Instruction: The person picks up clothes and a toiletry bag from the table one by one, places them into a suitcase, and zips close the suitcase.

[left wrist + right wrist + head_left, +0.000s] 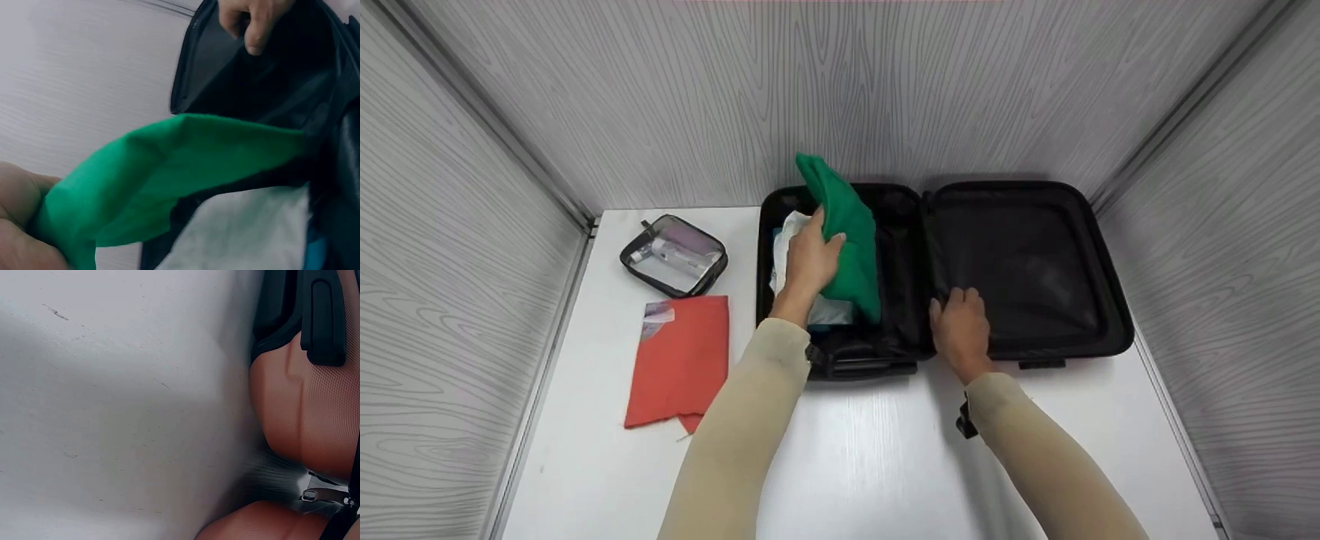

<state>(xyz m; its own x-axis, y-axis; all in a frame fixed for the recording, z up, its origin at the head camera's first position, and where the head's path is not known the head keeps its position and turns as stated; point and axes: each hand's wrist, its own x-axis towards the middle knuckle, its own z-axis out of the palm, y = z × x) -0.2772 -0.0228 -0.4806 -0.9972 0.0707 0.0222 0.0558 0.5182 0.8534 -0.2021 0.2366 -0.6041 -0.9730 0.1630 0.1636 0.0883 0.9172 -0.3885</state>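
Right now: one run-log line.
left hand: grips green cloth over suitcase | right hand: at open lid | red cloth, clear pouch: on table

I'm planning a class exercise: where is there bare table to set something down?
Bare table: before the suitcase, between the sleeves and right of the right one. Crowded: at left, by the pouch and red cloth; suitcase's left half, around green cloth.

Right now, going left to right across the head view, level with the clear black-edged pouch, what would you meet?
Clear black-edged pouch, white fabric, person's left hand, green fabric, black-lined right half of the open suitcase.
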